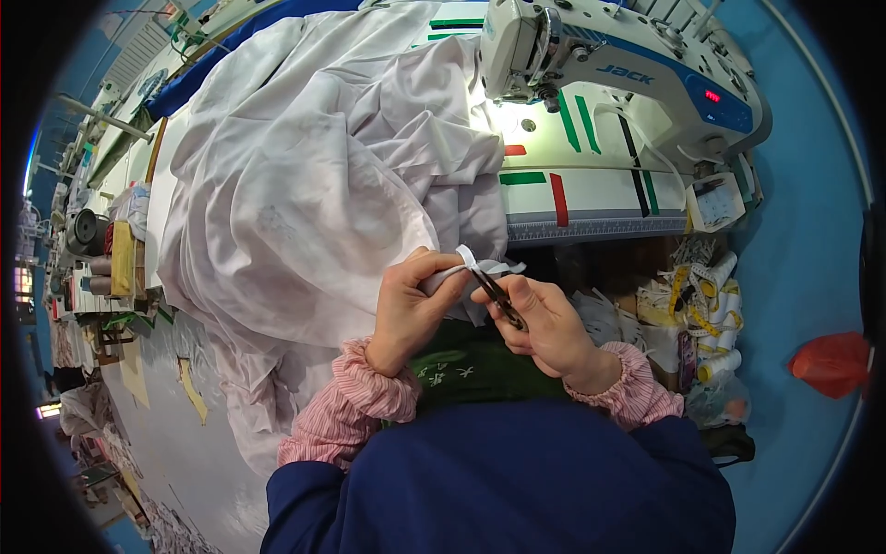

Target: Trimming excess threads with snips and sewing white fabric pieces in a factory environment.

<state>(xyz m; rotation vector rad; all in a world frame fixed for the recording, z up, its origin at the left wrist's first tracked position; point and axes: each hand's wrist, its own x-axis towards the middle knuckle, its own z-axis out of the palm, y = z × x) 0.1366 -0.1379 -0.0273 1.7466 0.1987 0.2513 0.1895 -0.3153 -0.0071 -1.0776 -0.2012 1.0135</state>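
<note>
A large pale, whitish-lilac cloth [295, 185] is heaped over the table to the left of the sewing machine and hangs down toward my lap. My left hand [413, 300] pinches an edge of it, where a narrow white strip [468, 256] sticks up above the fingers. Dark thread snips [498, 297] lie in my right hand [544, 323], with the fingers closed round them. Their tips point up and left and meet the white strip beside my left fingertips. Whether the blades are apart is too small to tell.
The white and blue sewing machine [628, 65] stands at the back right, its lamp lit. Green, red and black tape strips mark its bed [609, 198]. Right of my lap lie fabric scraps and a yellow measuring tape [678, 291]. A red bag [831, 365] is far right.
</note>
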